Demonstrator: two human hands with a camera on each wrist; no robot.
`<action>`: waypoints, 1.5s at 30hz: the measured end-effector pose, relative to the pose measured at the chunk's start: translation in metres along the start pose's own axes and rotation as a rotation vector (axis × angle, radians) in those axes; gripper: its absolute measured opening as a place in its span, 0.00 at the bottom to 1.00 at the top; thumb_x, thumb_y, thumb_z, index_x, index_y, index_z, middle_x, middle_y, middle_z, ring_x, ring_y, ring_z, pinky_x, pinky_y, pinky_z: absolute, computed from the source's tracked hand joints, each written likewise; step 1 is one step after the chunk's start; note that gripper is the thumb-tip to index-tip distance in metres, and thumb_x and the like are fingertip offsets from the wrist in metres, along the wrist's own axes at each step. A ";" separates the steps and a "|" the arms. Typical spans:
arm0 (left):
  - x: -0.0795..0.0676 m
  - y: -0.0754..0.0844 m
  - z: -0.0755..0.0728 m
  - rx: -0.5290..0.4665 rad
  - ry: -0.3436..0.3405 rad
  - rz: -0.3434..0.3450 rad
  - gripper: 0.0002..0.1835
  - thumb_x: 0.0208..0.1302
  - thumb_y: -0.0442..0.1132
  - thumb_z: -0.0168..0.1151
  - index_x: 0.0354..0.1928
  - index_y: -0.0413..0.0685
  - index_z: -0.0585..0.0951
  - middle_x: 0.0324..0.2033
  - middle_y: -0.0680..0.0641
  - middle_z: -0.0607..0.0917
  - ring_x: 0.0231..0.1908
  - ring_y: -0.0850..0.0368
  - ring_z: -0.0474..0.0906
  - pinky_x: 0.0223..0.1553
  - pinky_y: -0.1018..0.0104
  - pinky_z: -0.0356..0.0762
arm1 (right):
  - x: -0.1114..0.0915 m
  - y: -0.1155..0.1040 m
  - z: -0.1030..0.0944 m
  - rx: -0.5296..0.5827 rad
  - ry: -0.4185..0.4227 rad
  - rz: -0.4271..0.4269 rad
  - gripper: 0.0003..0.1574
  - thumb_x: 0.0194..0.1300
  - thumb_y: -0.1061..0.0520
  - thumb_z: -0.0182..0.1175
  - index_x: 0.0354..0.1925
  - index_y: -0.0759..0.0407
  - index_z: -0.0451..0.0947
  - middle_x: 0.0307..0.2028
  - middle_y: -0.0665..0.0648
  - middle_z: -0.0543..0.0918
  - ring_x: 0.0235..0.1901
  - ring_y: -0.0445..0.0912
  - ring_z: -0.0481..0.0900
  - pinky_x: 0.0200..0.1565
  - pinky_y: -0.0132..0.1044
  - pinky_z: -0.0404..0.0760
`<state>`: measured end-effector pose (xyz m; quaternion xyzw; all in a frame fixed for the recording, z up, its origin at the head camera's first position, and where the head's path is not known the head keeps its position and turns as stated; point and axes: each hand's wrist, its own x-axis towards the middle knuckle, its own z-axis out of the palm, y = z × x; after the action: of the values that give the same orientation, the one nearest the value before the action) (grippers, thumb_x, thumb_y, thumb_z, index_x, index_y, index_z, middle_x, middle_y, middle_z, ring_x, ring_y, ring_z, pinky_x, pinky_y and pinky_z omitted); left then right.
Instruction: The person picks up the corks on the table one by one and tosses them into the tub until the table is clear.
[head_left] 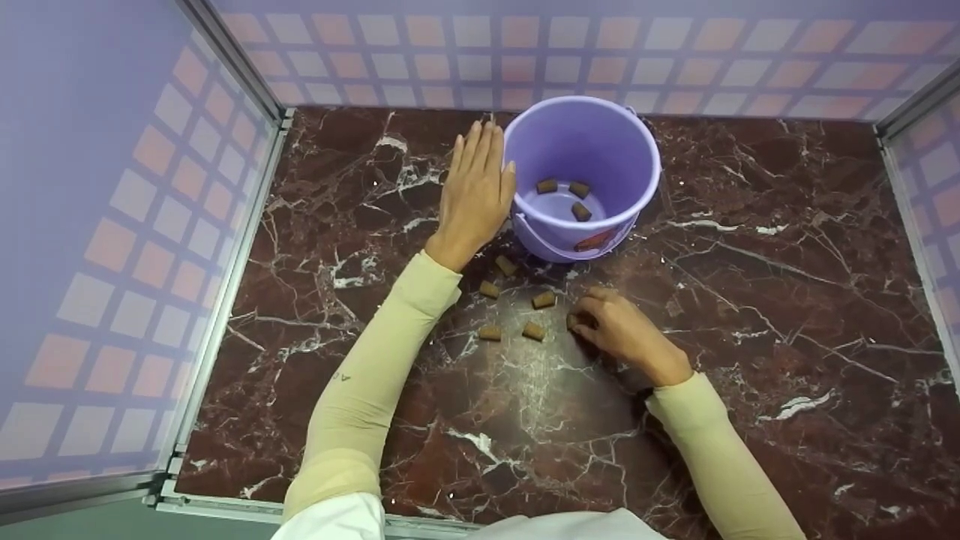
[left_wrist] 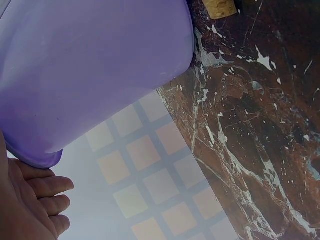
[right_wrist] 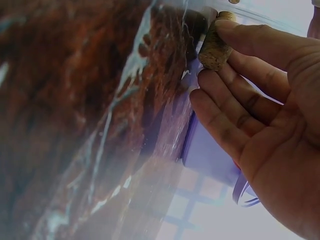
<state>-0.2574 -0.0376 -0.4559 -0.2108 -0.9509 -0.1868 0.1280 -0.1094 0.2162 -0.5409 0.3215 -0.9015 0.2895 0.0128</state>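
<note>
My right hand [head_left: 619, 330] pinches a cork [right_wrist: 215, 50] between thumb and fingers, low over the marble-patterned tabletop. Straight fingers of my left hand [head_left: 476, 195] lie along the left side of the purple bucket [head_left: 574, 238], right at its rim. In the left wrist view the fingertips show just below that rim. Three corks [head_left: 580, 211] lie on the bucket's floor. Several loose corks [head_left: 533, 331] are scattered on the table in front of the bucket, to the left of my right hand.
The bucket's thin handle [head_left: 541, 244] hangs down its front. A dark red table [head_left: 750, 420] with white veins spreads around everything. Checkered panels [head_left: 450, 60] in metal frames wall in the back and both sides.
</note>
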 end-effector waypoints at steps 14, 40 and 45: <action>0.000 0.000 0.000 -0.007 0.014 0.005 0.32 0.86 0.47 0.37 0.80 0.31 0.59 0.79 0.35 0.59 0.82 0.41 0.47 0.82 0.56 0.29 | 0.005 -0.004 -0.018 -0.020 0.057 0.007 0.12 0.60 0.65 0.77 0.41 0.68 0.86 0.37 0.60 0.82 0.39 0.57 0.81 0.45 0.53 0.86; -0.001 0.000 0.000 -0.008 0.008 0.005 0.32 0.86 0.46 0.37 0.80 0.30 0.58 0.79 0.33 0.59 0.82 0.40 0.48 0.82 0.52 0.34 | 0.025 -0.023 -0.070 -0.013 0.180 0.008 0.15 0.60 0.66 0.77 0.46 0.66 0.87 0.48 0.65 0.86 0.50 0.62 0.82 0.57 0.58 0.83; -0.001 -0.001 0.000 -0.014 0.006 0.004 0.32 0.86 0.46 0.37 0.80 0.31 0.58 0.79 0.33 0.59 0.82 0.40 0.48 0.82 0.52 0.34 | 0.028 -0.025 -0.082 -0.024 0.241 -0.038 0.16 0.60 0.68 0.77 0.47 0.67 0.87 0.48 0.65 0.86 0.49 0.61 0.82 0.56 0.57 0.84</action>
<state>-0.2573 -0.0383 -0.4568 -0.2129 -0.9488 -0.1939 0.1298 -0.1298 0.2282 -0.4536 0.3015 -0.8904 0.3151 0.1303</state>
